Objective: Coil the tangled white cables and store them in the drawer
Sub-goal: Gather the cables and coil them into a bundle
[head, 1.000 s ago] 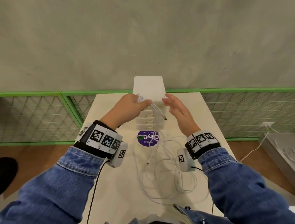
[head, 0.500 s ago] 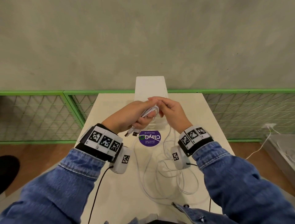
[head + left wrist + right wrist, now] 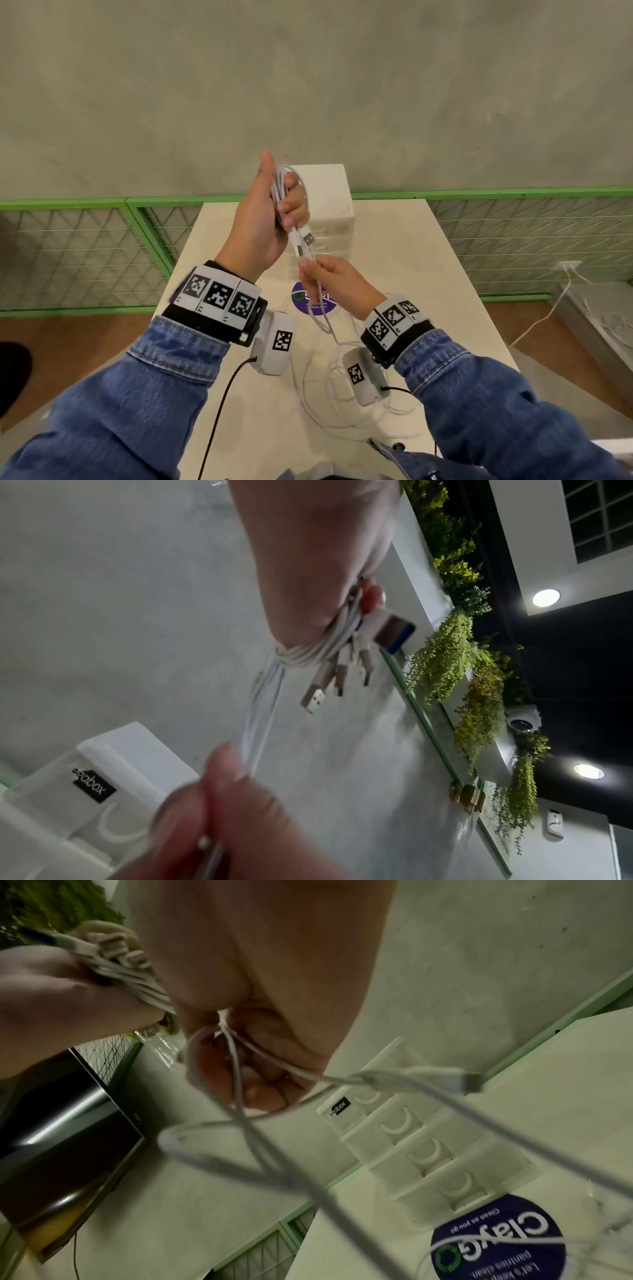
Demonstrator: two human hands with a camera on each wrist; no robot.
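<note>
My left hand [image 3: 270, 212] is raised above the table, fingers curled round a bundle of white cables [image 3: 282, 186] with the thumb pointing up. Several USB plugs [image 3: 305, 241] [image 3: 313, 700] hang out below the fist. Below it, my right hand [image 3: 329, 279] pinches the cable strands [image 3: 317, 301] that run down to the loose tangle [image 3: 329, 387] on the table. The white drawer unit [image 3: 325, 205] [image 3: 421, 1139] stands behind the hands, all its drawers shut.
The cream table [image 3: 411, 274] carries a round purple sticker [image 3: 308, 305] in front of the drawer unit. A green mesh fence [image 3: 85, 253] runs behind and beside the table. A grey wall rises behind it.
My left hand has risen and turned thumb-up with the cable bundle gathered in its fist. My right hand has dropped lower and slid down the strands, pulling them taut.
</note>
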